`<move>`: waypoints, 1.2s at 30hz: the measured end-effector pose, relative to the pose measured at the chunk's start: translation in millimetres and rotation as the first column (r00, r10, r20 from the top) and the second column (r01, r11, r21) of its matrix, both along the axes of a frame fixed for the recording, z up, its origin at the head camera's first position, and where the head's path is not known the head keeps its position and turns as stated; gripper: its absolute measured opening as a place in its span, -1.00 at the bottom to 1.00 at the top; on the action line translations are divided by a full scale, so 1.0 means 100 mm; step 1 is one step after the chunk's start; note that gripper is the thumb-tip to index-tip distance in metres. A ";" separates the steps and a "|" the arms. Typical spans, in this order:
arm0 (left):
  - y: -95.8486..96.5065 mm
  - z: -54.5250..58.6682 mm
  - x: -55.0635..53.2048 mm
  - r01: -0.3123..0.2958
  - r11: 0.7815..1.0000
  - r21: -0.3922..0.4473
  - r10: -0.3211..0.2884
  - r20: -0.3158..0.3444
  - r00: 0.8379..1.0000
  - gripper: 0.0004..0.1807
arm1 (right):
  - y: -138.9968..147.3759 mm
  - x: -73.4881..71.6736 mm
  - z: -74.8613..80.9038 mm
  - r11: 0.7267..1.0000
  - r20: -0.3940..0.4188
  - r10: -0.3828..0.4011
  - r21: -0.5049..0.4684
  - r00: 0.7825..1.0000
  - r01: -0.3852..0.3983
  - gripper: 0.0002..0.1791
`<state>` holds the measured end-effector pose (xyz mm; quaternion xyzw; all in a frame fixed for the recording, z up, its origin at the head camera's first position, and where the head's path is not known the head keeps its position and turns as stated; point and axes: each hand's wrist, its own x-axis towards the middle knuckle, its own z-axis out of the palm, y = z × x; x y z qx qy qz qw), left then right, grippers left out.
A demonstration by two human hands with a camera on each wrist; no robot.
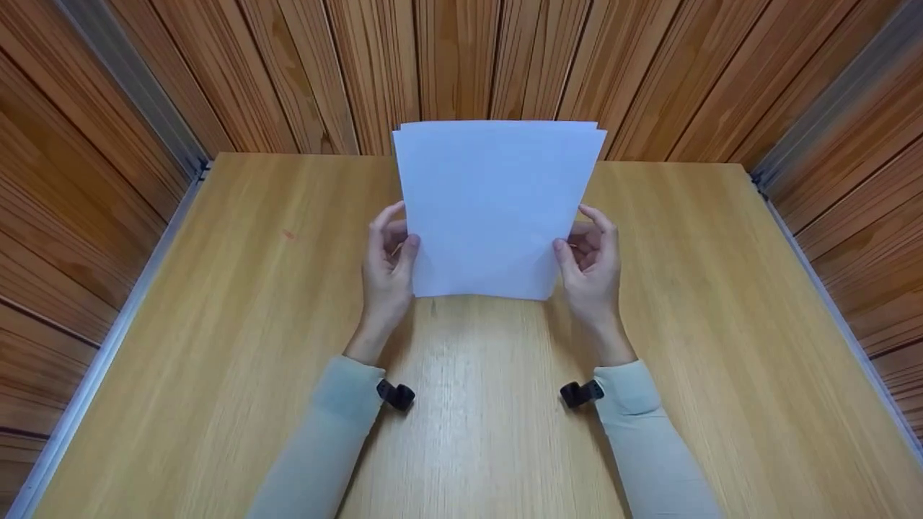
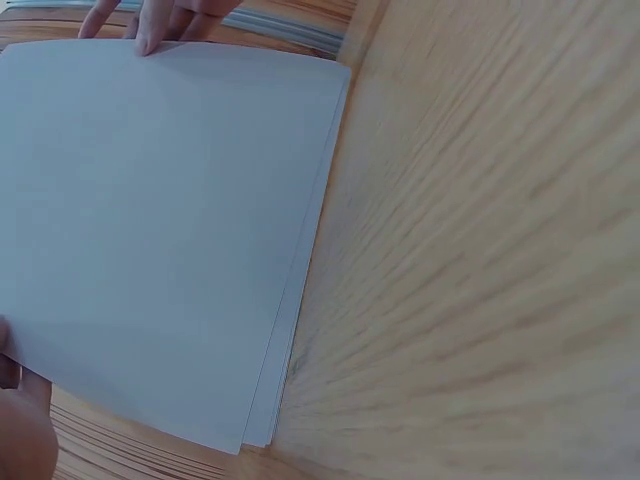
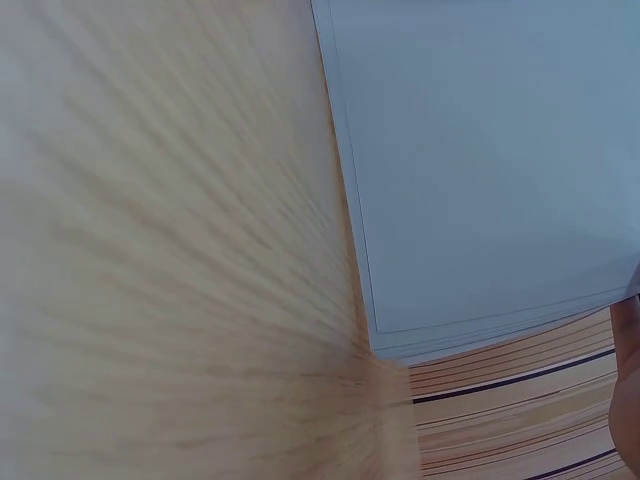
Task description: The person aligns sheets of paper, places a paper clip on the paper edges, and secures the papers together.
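Between both hands stands a small stack of white paper sheets (image 1: 497,209), raised with its faces toward me. My left hand (image 1: 388,270) pinches the left side, thumb on the front and the other fingers at the edge and behind. On the right side my right hand (image 1: 595,267) grips the sheets the same way, its thumb on the front. In the left wrist view the paper's (image 2: 170,220) lower edges show several sheets slightly out of line. The right wrist view also shows offset edges along the paper (image 3: 490,170). Fingers behind the sheets are partly hidden.
A light wooden table (image 1: 238,346) lies under the hands. Wood-plank walls (image 1: 461,58) stand at the back and both sides, with metal rails (image 1: 130,317) along the table's side edges. A black wrist camera (image 1: 396,395) sits at each sleeve cuff.
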<state>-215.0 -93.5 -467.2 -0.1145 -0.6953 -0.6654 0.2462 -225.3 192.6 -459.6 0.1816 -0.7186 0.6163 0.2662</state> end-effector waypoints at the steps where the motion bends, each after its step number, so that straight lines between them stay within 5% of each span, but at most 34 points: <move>1: 0.00 0.00 0.00 0.003 1.000 0.000 -0.003 -0.001 1.000 -0.50 | 0.00 0.00 0.00 1.000 0.003 0.001 -0.002 1.000 -0.001 -0.42; 21: -0.02 -0.02 0.00 0.041 0.999 0.028 -0.041 -0.011 0.999 -0.52 | 0.01 -0.01 0.02 1.000 -0.017 0.017 -0.013 1.000 -0.018 -0.43; 36: -0.04 -0.03 -0.02 0.066 0.997 -0.034 -0.068 -0.072 0.995 -0.55 | 0.01 -0.01 0.02 0.999 -0.029 -0.013 -0.030 1.000 0.012 -0.48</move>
